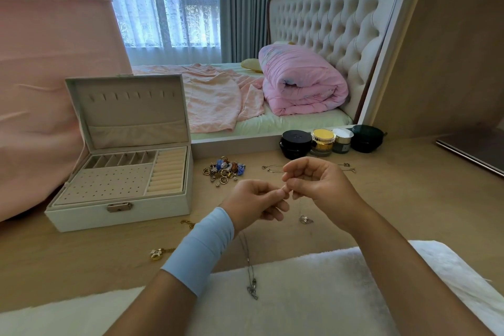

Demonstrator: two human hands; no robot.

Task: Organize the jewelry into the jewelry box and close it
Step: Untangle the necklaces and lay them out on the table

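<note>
Past a white cushion (300,294), left hand (256,199) and right hand (319,185) pinched one necklace (305,219), pendant hanging down over the counter's (395,199) near edge, with the open jewelry box (120,172) leftward, nearer the left hand.

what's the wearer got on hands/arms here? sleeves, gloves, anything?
No gloves, and no rings or watch visible. The left hand has a plain light blue fabric wristband covering the wrist and lower forearm; the arm is bare above it. The right hand and arm are bare, with no sleeve in view.

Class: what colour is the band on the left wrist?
The wristband is light blue; head view.
</note>
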